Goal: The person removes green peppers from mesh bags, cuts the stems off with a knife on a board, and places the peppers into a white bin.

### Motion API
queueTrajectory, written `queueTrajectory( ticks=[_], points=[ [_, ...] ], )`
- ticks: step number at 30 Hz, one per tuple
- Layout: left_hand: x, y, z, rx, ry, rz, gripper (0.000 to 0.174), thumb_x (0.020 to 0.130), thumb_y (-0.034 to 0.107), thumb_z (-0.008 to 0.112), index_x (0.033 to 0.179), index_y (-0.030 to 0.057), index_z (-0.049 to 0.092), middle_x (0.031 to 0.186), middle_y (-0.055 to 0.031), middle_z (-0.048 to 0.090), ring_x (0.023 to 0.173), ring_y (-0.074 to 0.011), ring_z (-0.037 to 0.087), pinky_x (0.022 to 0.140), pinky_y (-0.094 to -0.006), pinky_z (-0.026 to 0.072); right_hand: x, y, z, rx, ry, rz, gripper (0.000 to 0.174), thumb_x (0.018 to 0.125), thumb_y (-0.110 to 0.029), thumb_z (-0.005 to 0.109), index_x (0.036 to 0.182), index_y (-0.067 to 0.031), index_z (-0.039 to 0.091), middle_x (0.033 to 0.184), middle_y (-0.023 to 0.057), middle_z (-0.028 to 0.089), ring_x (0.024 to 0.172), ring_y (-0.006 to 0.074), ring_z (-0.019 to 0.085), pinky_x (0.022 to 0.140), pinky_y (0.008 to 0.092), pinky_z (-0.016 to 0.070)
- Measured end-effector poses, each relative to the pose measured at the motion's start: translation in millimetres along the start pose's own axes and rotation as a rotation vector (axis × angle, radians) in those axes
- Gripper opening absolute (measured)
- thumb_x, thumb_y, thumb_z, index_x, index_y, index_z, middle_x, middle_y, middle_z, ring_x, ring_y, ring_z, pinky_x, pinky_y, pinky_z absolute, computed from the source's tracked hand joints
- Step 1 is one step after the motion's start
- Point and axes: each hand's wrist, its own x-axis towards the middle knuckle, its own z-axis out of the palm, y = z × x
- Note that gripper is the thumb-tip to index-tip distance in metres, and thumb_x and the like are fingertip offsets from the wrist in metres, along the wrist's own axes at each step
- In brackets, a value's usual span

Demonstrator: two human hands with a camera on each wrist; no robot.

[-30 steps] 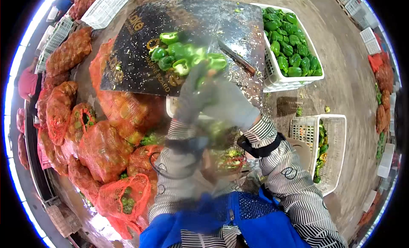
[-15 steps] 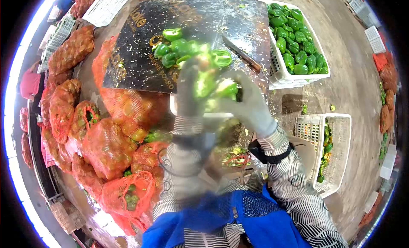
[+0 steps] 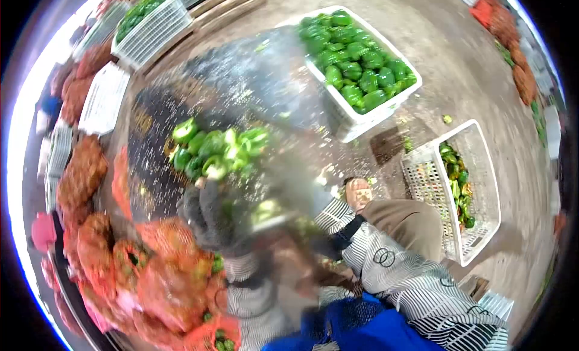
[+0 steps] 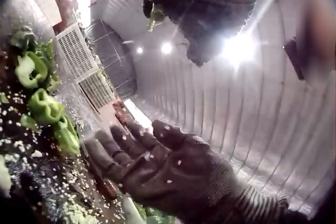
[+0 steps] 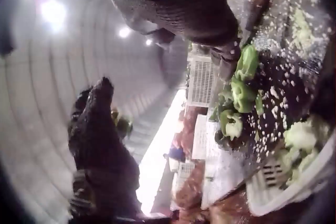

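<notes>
My left hand, in a dark grey knitted glove, is just off the near edge of the black board. Its curled fingers hold a green pepper piece, mostly hidden behind the glove. My right hand, gloved too, spreads with palm bared and pale seeds stuck on it; it is blurred in the head view. Its fingertips reach toward cut green peppers, heaped on the board among scattered seeds. Below the near board edge, a white basket contains pale pepper cores.
A white crate full of whole green peppers stands at the board's right. Another white crate, tipped toward me, contains pepper scraps. Red net sacks crowd the left side. A brown knife handle lies on the board beside my right hand.
The head view has turned, moving the board and pepper crate leftward. My hands have drawn apart. The pepper half near my right hand has left it, and that palm is now bare.
</notes>
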Motion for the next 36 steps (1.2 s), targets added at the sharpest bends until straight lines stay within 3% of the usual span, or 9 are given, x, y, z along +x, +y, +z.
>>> queueTrajectory(
  ticks=[9,14,18,21,23,24,31,34,36],
  points=[
    [3.0,-8.2,39.9,0.138,-0.249,0.011,0.029,0.093,0.015,0.055,0.119,0.0023,0.06,0.111,-0.0161,0.063,0.106,-0.033,0.058,0.092,-0.0432,0.0464,17.5,6.0,-0.9,0.19,-0.039,-0.03,0.057,0.103,-0.04,0.037,0.15,-0.0109,0.027,0.155,0.0181,0.024,0.144,0.031,0.022,0.119,0.0416,0.0168],
    [0.6,8.5,80.4,-0.417,-0.423,-0.355,0.058,0.094,0.003,0.049,0.148,0.0,0.029,0.144,-0.0162,0.043,0.131,-0.0263,0.044,0.111,-0.0365,0.0334,18.7,-22.4,-28.6,0.58,0.042,0.23,0.054,0.1,-0.034,0.049,0.146,-0.0092,0.037,0.144,0.0201,0.043,0.133,0.0307,0.042,0.11,0.0405,0.0354],
    [1.7,13.4,119.8,-1.057,-0.364,-0.362,0.066,0.091,-0.004,0.044,0.151,-0.0009,0.017,0.156,-0.017,0.026,0.143,-0.0282,0.026,0.118,-0.0398,0.0207,29.7,14.8,-68.1,0.234,0.17,-0.061,0.05,0.086,-0.018,0.063,0.133,-0.0056,0.049,0.13,0.0172,0.05,0.12,0.0276,0.049,0.101,0.0379,0.0423],
    [19.8,4.2,130.7,-0.614,-0.374,-0.157,0.066,0.086,-0.009,0.05,0.148,0.0004,0.028,0.15,-0.0181,0.036,0.142,-0.0288,0.029,0.115,-0.0405,0.0271,56.9,25.1,-120.0,-0.391,0.402,-0.336,0.05,0.075,0.01,0.066,0.121,-0.0051,0.058,0.107,0.0134,0.062,0.1,0.0262,0.061,0.088,0.0375,0.0535],
    [24.0,-23.1,131.0,-0.38,-0.339,-0.195,0.059,0.086,-0.007,0.053,0.142,0.0015,0.04,0.142,-0.0166,0.047,0.136,-0.0276,0.039,0.112,-0.0393,0.0322,100.7,52.5,-176.3,-0.248,0.467,-0.246,0.031,0.09,-0.021,0.065,0.114,-0.0025,0.06,0.1,0.0092,0.063,0.09,0.0174,0.061,0.079,0.0325,0.0531],
    [15.7,-43.7,134.8,-0.338,-0.272,-0.272,0.054,0.086,-0.006,0.055,0.139,0.0019,0.046,0.138,-0.0154,0.051,0.132,-0.0266,0.045,0.11,-0.0386,0.0341,119.4,28.4,-199.7,0.662,0.541,0.133,0.033,0.092,-0.026,0.064,0.114,-0.0014,0.06,0.1,0.0088,0.064,0.085,0.016,0.062,0.071,0.0305,0.0534],
    [-14.6,-133.7,117.4,-0.106,-0.223,-0.755,0.024,0.093,0.006,0.054,0.115,-0.0023,0.059,0.106,-0.0116,0.066,0.098,-0.0193,0.062,0.09,-0.0324,0.0485,255.4,150.1,-334.2,0.16,0.668,0.159,0.056,0.087,-0.025,0.072,0.136,-0.0089,0.05,0.132,0.017,0.055,0.112,0.0227,0.058,0.085,0.0341,0.0555],
    [-21.4,-145.6,112.5,0.099,-0.488,-0.847,0.021,0.091,0.007,0.058,0.111,-0.0016,0.06,0.102,-0.0112,0.066,0.094,-0.0195,0.063,0.087,-0.0322,0.0496,280.8,207.9,-333.9,-1.281,0.53,0.366,0.05,0.095,-0.039,0.055,0.141,-0.0204,0.048,0.147,0.0169,0.042,0.133,0.0311,0.043,0.108,0.0453,0.0377],
    [-32.8,-148.6,114.8,0.066,-0.643,-0.754,0.033,0.084,0.009,0.068,0.115,0.0026,0.058,0.107,-0.0111,0.063,0.091,-0.0209,0.063,0.081,-0.0302,0.0511,283.0,208.6,-323.9,-1.316,0.506,0.313,0.047,0.094,-0.036,0.055,0.138,-0.0179,0.051,0.145,0.0185,0.043,0.129,0.0341,0.047,0.105,0.0444,0.0401]
  ],
)
